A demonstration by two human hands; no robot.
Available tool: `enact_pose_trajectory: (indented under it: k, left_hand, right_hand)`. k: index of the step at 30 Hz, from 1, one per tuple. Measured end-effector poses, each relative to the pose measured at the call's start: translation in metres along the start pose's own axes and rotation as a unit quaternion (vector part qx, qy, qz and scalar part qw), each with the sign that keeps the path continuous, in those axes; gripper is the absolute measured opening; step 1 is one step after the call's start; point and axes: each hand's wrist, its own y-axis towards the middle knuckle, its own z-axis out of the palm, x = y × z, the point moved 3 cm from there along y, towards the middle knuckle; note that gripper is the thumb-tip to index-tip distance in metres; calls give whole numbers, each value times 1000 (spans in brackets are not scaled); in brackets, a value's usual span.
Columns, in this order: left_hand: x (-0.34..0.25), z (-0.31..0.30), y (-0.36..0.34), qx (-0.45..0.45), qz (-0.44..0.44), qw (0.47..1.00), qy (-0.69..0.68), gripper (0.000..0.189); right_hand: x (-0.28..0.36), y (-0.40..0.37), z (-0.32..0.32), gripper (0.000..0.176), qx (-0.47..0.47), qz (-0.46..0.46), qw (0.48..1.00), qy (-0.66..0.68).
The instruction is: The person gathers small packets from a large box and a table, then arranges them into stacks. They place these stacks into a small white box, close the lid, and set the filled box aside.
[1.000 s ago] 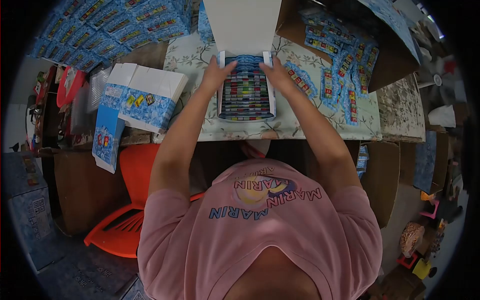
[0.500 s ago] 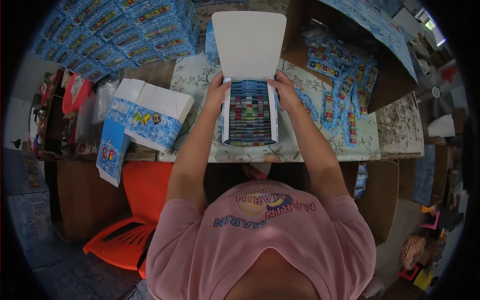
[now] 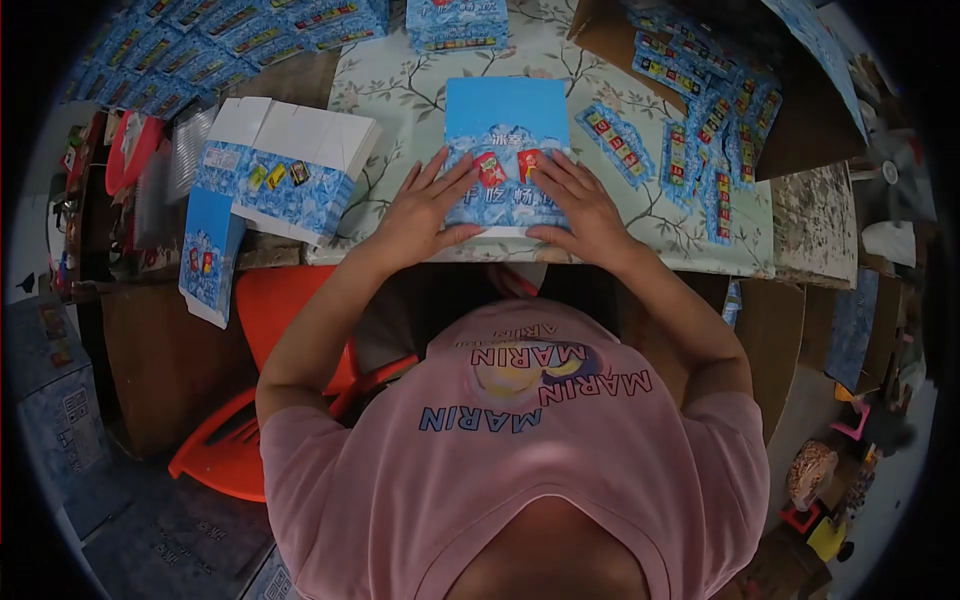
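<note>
A blue printed box (image 3: 507, 115) lies on the floral tablecloth in front of me with its lid down, so its contents are hidden. My left hand (image 3: 422, 215) rests on the box's left side, fingers spread over the lid and thumb near the front edge. On the right side, my right hand (image 3: 585, 212) lies the same way, fingers apart. Both palms are beside the lower corners. Loose blue sachet strips (image 3: 620, 145) lie to the right of the box.
Flattened or unfilled cartons (image 3: 290, 180) lie at the left. Stacked blue boxes (image 3: 240, 40) stand at the back left, another box (image 3: 458, 25) behind. An open cardboard carton (image 3: 810, 110) with strips is at the right. An orange chair (image 3: 285, 310) stands below the table.
The raised white lid has come down over the packed rows. My hands have moved from the box's sides onto its top. The view has shifted, showing the table higher.
</note>
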Motion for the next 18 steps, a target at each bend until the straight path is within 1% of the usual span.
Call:
enact_pose_trajectory:
  k: [1,2,3,5,6,8,9,11,15,17,18]
  left_hand:
    - [-1,1,1,-21,15,999,23,64]
    - [-5,2,1,-36,22,997,58,61]
    - [-6,6,1,-35,22,998,57,61]
    - [-9,13,0,-74,93,983,143,53]
    - [-9,14,0,-74,95,982,144,53]
    - [-9,10,2,-123,149,970,149,46]
    - [-9,6,4,-125,151,969,153,46]
    - [-13,1,4,-116,142,977,113,43]
    - [-13,7,-2,-122,137,977,107,43]
    - [-16,10,-12,-147,128,977,80,45]
    - [-18,12,-14,-148,127,978,80,45]
  right_hand:
    - [0,1,0,70,-32,-5,999,8]
    - [2,0,0,65,-43,-9,999,-10]
    - [3,-1,3,65,-42,-7,999,-10]
    - [8,-3,9,55,-104,-49,991,-71]
    - [7,-5,13,55,-106,-49,991,-72]
    - [6,-3,13,45,-151,-70,982,-93]
    - [5,1,10,45,-154,-72,981,-95]
    - [8,1,7,41,-149,-42,987,-51]
    - [12,-4,9,40,-152,-44,985,-67]
    - [18,-14,13,39,-181,-57,979,-67]
    - [20,-15,12,39,-181,-57,980,-67]
